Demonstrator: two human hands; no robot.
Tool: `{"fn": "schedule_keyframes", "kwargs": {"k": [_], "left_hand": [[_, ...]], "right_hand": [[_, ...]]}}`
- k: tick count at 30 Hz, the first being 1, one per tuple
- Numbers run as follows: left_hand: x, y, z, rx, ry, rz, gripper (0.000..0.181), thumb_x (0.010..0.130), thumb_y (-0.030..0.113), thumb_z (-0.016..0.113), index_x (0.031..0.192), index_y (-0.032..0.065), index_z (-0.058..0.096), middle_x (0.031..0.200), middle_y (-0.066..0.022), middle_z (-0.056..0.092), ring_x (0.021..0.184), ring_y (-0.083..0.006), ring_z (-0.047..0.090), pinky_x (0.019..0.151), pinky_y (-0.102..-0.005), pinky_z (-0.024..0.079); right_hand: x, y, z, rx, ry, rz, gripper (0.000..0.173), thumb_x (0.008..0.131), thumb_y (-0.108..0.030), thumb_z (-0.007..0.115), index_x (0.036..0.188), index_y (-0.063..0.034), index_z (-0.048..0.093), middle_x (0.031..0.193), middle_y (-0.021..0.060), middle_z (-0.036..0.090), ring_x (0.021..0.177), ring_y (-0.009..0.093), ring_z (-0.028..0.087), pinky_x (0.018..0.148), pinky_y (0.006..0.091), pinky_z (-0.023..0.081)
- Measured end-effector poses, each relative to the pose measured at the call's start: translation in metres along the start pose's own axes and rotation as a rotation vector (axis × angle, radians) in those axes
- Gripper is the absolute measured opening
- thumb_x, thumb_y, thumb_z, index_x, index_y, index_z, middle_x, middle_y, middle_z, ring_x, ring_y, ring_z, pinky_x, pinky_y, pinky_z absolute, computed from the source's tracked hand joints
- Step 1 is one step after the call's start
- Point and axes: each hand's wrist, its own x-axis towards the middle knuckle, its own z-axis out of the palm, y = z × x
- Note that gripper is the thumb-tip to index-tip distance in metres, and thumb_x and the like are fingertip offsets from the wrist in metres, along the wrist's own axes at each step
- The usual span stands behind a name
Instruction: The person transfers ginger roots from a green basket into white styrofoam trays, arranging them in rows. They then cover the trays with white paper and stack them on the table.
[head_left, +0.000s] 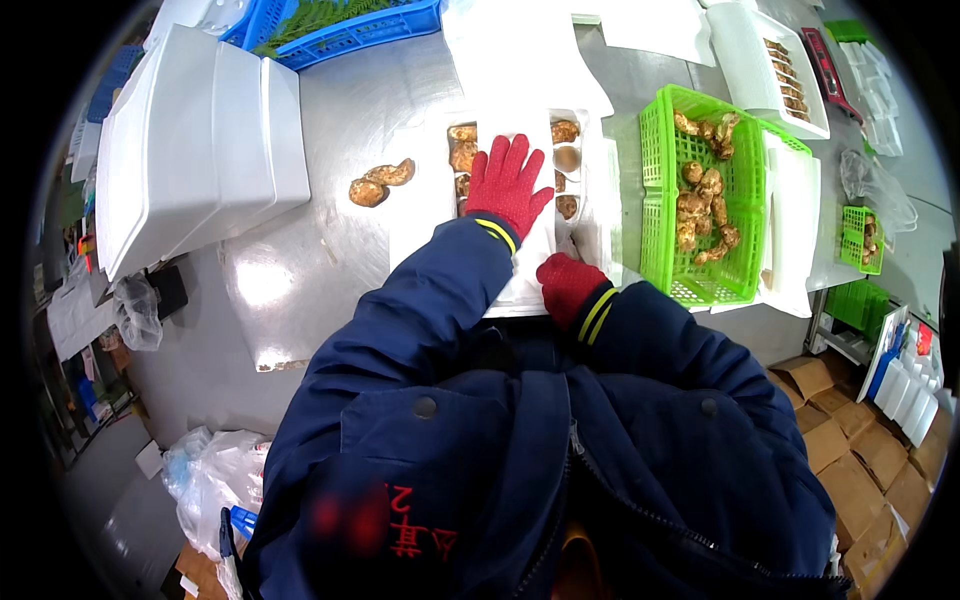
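Observation:
My left hand (510, 184), in a red knit glove, lies flat with fingers spread on a strip of white paper (517, 120). That strip runs down the middle of a white foam box (589, 154). Brown mushrooms (463, 156), matsutake-like, show in the box on both sides of the paper. At the near right corner of the box, my right hand (570, 289) is curled in its red glove; its fingertips are hidden, so a grip on the paper cannot be told. Two loose mushrooms (382, 182) rest on the metal table left of the box.
Right of the box stands a green plastic basket (658, 240) of mushrooms. Nested white foam boxes (202, 150) stand left. Behind are a blue crate (360, 37) with fern leaves and another foam box (817, 112) of mushrooms. Flattened cardboard (855, 480) covers the floor at right.

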Motion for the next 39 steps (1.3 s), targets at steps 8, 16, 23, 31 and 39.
{"fn": "schedule_keyframes", "kwargs": {"k": [8, 16, 23, 31, 39], "left_hand": [[-0.005, -0.017, -0.011, -0.296, 0.086, -0.023, 0.052, 0.086, 0.024, 0.066, 0.133, 0.0085, 0.050, 0.142, -0.0212, 0.040, 0.132, -0.0398, 0.037, 0.110, -0.0451, 0.030], [-0.123, -0.027, -0.034, -0.700, -0.245, -0.394, 0.043, 0.090, 0.001, 0.055, 0.132, -0.0006, 0.043, 0.121, -0.0180, 0.056, 0.108, -0.0284, 0.059, 0.091, -0.0332, 0.049], [-0.115, -0.012, -0.042, -1.211, -0.308, -0.558, 0.037, 0.083, 0.007, 0.064, 0.119, 0.0039, 0.057, 0.116, -0.0161, 0.061, 0.102, -0.0319, 0.061, 0.086, -0.0366, 0.052], [-0.101, -0.007, -0.052, -1.355, -0.327, -0.566, 0.046, 0.085, 0.007, 0.063, 0.129, 0.0045, 0.051, 0.109, -0.0131, 0.064, 0.097, -0.0216, 0.062, 0.089, -0.0321, 0.049], [-0.092, 0.001, -0.031, -1.885, -0.612, -0.764, 0.037, 0.091, 0.012, 0.056, 0.127, 0.0010, 0.051, 0.110, -0.0152, 0.065, 0.099, -0.0244, 0.063, 0.085, -0.0337, 0.050]], "right_hand": [[0.003, 0.007, 0.021, 0.829, 0.179, 0.270, 0.053, 0.067, -0.003, 0.071, 0.116, -0.0060, 0.051, 0.104, 0.0123, 0.048, 0.086, 0.024, 0.056, 0.075, 0.0328, 0.050], [0.006, 0.005, 0.025, 0.776, 0.294, 0.317, 0.092, 0.063, -0.013, 0.081, 0.140, -0.0032, 0.032, 0.106, 0.0141, 0.051, 0.093, 0.025, 0.055, 0.078, 0.0335, 0.052], [0.013, 0.035, 0.046, 1.030, 0.351, 0.300, 0.089, 0.068, -0.005, 0.077, 0.143, -0.0037, 0.028, 0.110, 0.0145, 0.056, 0.095, 0.022, 0.058, 0.079, 0.0334, 0.052], [0.022, 0.028, -0.002, 1.643, 0.044, 0.175, 0.043, 0.077, 0.007, 0.055, 0.120, 0.0020, 0.054, 0.109, 0.0180, 0.062, 0.098, 0.030, 0.064, 0.085, 0.0400, 0.053], [0.027, 0.036, 0.002, 1.960, -0.023, 0.238, 0.045, 0.081, 0.004, 0.052, 0.125, -0.0013, 0.053, 0.111, 0.0158, 0.062, 0.098, 0.029, 0.063, 0.084, 0.0393, 0.054]]}}
